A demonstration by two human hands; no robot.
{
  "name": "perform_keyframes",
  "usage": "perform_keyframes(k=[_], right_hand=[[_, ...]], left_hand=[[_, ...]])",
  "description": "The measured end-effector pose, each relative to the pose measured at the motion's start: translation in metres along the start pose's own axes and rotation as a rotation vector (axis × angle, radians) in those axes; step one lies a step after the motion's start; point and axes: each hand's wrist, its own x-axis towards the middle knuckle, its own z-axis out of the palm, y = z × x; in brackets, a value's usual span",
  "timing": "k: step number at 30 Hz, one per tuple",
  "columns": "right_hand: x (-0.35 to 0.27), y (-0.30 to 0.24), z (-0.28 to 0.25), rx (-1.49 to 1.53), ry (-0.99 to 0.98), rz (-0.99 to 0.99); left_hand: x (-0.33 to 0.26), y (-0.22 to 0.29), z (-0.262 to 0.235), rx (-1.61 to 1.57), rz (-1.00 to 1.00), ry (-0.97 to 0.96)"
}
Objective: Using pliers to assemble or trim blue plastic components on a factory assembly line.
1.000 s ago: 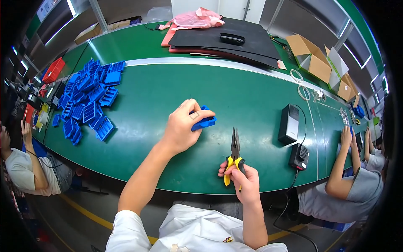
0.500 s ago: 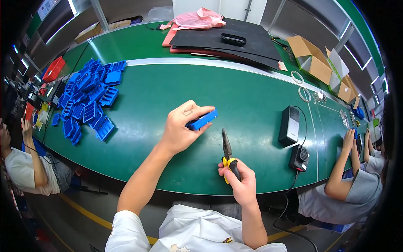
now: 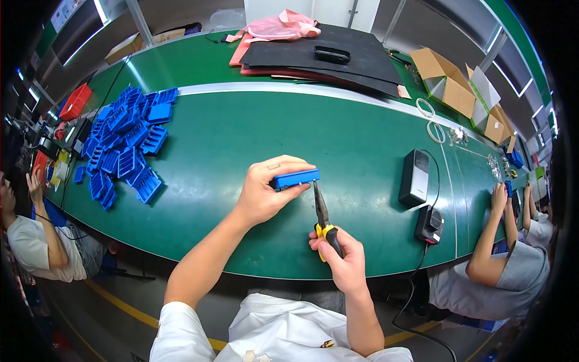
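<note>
Left hand clamps the blue part level; right hand grips pliers, tips at the part's 5 o'clock. Nip squarely.

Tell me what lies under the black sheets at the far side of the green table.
Under the black sheets a red sheet's edge shows along the near side, and a pink bag sits at their far left corner. How far the red sheet extends underneath is covered. A black case rests on top.
</note>
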Motion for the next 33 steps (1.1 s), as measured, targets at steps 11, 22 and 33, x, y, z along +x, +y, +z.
perform_keyframes(k=[11,22,33], right_hand=[[-0.002,0.003,0.002,-0.037,0.035,-0.014],[-0.02,0.003,-0.002,-0.135,0.029,-0.017],[-0.017,-0.005,0.006,-0.064,-0.059,-0.009]], left_hand=[[-0.001,0.003,0.006,0.089,0.034,0.036],[0.005,-0.006,-0.018,0.072,-0.211,0.593],[-0.01,0.011,0.0,0.112,0.029,0.178]])
